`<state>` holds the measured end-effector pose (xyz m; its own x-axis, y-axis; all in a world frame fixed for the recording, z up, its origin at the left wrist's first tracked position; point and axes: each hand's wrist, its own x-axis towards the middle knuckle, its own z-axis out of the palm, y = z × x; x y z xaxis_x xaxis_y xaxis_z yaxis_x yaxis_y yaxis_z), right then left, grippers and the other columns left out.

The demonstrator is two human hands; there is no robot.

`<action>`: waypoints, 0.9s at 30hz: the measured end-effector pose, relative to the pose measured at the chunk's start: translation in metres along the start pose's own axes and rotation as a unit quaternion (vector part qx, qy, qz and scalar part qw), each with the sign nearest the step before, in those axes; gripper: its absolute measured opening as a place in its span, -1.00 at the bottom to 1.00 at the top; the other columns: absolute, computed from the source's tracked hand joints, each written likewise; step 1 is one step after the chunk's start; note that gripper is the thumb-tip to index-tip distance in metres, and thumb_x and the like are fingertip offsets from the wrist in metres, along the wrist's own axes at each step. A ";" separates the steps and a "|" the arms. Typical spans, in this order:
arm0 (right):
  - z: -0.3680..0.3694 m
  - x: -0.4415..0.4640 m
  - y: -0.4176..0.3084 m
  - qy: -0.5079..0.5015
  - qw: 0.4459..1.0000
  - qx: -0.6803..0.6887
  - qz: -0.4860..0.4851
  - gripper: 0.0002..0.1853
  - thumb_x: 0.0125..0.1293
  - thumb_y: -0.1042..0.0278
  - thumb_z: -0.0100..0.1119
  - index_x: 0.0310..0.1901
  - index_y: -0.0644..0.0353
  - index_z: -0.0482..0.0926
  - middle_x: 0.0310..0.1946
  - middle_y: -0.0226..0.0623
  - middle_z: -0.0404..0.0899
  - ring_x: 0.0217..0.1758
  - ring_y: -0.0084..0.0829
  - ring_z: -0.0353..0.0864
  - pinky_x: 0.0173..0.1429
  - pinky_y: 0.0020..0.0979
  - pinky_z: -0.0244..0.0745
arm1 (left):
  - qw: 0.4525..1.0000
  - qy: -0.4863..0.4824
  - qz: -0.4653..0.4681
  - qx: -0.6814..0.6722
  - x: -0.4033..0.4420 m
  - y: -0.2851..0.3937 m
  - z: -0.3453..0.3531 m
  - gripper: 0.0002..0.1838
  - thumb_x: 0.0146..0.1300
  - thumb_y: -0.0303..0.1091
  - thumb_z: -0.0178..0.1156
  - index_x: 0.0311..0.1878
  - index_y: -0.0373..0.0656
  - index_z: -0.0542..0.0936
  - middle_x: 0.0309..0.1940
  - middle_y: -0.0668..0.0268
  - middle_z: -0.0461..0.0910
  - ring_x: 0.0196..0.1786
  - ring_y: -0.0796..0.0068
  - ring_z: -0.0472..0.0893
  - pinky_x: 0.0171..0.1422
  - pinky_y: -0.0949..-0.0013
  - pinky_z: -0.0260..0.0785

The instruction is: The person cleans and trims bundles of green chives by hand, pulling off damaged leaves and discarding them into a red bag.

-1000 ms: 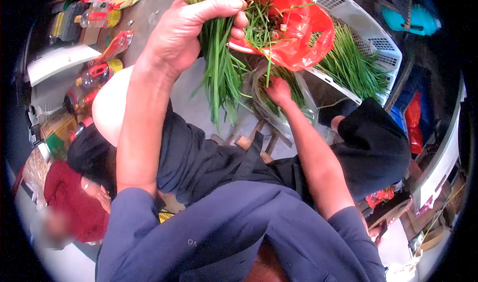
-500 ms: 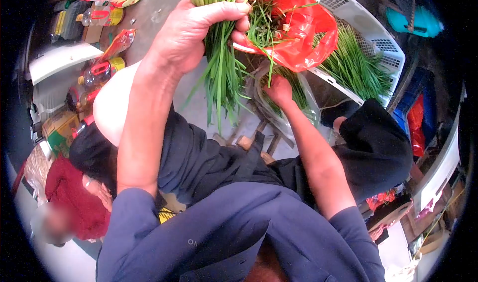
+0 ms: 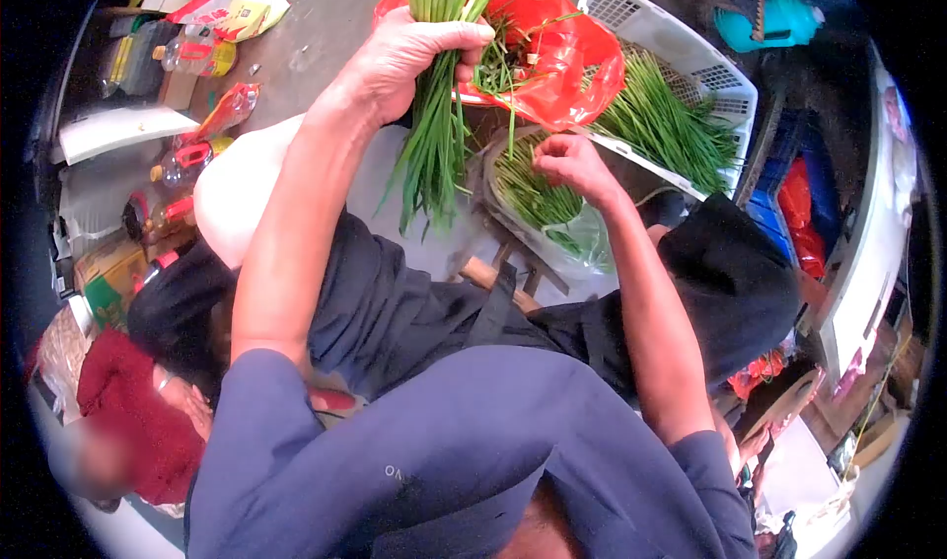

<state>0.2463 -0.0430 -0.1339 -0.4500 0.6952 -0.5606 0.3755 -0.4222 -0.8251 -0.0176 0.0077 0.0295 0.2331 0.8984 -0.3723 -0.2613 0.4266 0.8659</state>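
Note:
My left hand (image 3: 419,51) is wrapped round a bunch of long green stalks (image 3: 434,149), pale ends up and leaves hanging down. Just right of it lies an open red plastic bag (image 3: 572,71) with green scraps inside. Below the bag, a clear plastic bag (image 3: 584,238) holds more green stalks (image 3: 533,189). My right hand (image 3: 577,167) is over that clear bag with fingers curled together; whether something thin is between them is too small to make out.
A white basket (image 3: 738,100) with green stalks stands at the upper right, near a teal container (image 3: 774,26). Bottles (image 3: 202,54) line the left side. A person in dark red (image 3: 133,401) sits at the lower left.
My right hand has come up out of the clear bag, showing more of the stalks there. The bunch in my left hand now shows its pale ends. The whole view has shifted slightly.

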 end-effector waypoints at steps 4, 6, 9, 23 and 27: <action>-0.010 -0.029 -0.057 -0.007 0.989 0.146 -0.010 -0.89 0.17 0.37 0.26 -0.30 0.19 0.59 -0.43 -0.44 0.60 -0.47 -0.66 0.48 -0.31 -0.61 0.43 | 1.000 -0.023 0.000 0.010 0.001 -0.010 0.008 -0.88 0.08 -0.46 0.31 -0.32 -0.25 0.60 -0.50 0.32 0.59 -0.56 0.59 0.52 -0.45 0.50 0.38; -0.012 -0.036 -0.075 0.003 0.983 0.182 -0.021 -0.88 0.18 0.38 0.26 -0.27 0.20 0.59 -0.41 -0.43 0.60 -0.46 -0.66 0.49 -0.31 -0.61 0.44 | 0.997 -0.037 -0.016 0.062 0.001 -0.017 0.013 -0.89 0.12 -0.43 0.28 -0.32 -0.24 0.58 -0.51 0.35 0.59 -0.53 0.60 0.52 -0.39 0.54 0.37; -0.010 -0.043 -0.095 0.023 0.969 0.242 -0.040 -0.87 0.22 0.40 0.25 -0.22 0.21 0.57 -0.39 -0.41 0.61 -0.46 -0.65 0.50 -0.31 -0.61 0.45 | 0.989 -0.090 -0.054 0.106 0.002 -0.033 0.020 -0.83 0.10 -0.41 0.29 -0.26 -0.26 0.61 -0.46 0.34 0.61 -0.50 0.61 0.52 -0.38 0.55 0.35; 0.004 -0.039 -0.109 0.108 0.950 0.274 -0.103 -0.80 0.27 0.29 0.26 -0.20 0.23 0.61 -0.42 -0.47 0.57 -0.45 -0.67 0.49 -0.30 -0.61 0.45 | 0.988 -0.111 -0.106 0.020 0.008 -0.059 0.028 -0.75 0.07 -0.46 0.34 -0.16 -0.22 0.59 -0.36 0.35 0.63 -0.50 0.65 0.51 -0.48 0.60 0.32; 0.007 -0.036 -0.108 0.110 0.952 0.263 -0.109 -0.78 0.27 0.26 0.27 -0.20 0.24 0.62 -0.44 -0.47 0.57 -0.45 -0.66 0.49 -0.29 -0.61 0.45 | 0.993 -0.085 -0.077 0.032 0.009 -0.059 0.026 -0.80 0.05 -0.49 0.34 -0.22 -0.19 0.58 -0.41 0.40 0.60 -0.50 0.66 0.52 -0.48 0.60 0.32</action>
<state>0.2166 -0.0263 -0.0253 -0.2676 0.8808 -0.3907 -0.1922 -0.4462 -0.8741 0.0242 -0.0121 -0.0165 0.4213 0.7906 -0.4444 -0.1521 0.5447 0.8247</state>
